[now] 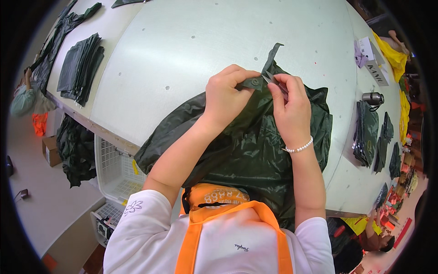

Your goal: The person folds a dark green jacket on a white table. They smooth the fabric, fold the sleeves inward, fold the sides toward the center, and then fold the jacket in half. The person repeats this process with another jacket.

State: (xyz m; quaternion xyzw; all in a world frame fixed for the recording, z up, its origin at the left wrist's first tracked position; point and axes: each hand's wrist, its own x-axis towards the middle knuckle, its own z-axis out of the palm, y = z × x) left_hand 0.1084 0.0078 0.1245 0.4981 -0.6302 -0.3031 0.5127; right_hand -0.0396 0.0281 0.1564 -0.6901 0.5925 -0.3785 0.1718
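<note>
A dark green, shiny waterproof garment (246, 146) is spread over the near side of the table and hangs over its front edge toward me. My left hand (224, 91) pinches the garment's edge beside a round snap button (254, 82). Close to it, on the right, my right hand (292, 98) is closed around small pointed metal thread snips (269, 78). Their tips lie against the fabric by the left fingertips; the rest is mostly hidden in the palm. A narrow strip of the garment (272, 55) sticks up beyond both hands.
The pale table (191, 55) carries a stack of folded dark green pieces (80, 68) at left. At right are more folded pieces (366, 132), a dark metal flask (373, 98) and a white box (373, 61). White plastic baskets (116, 166) stand below the left edge. Other people work at both sides.
</note>
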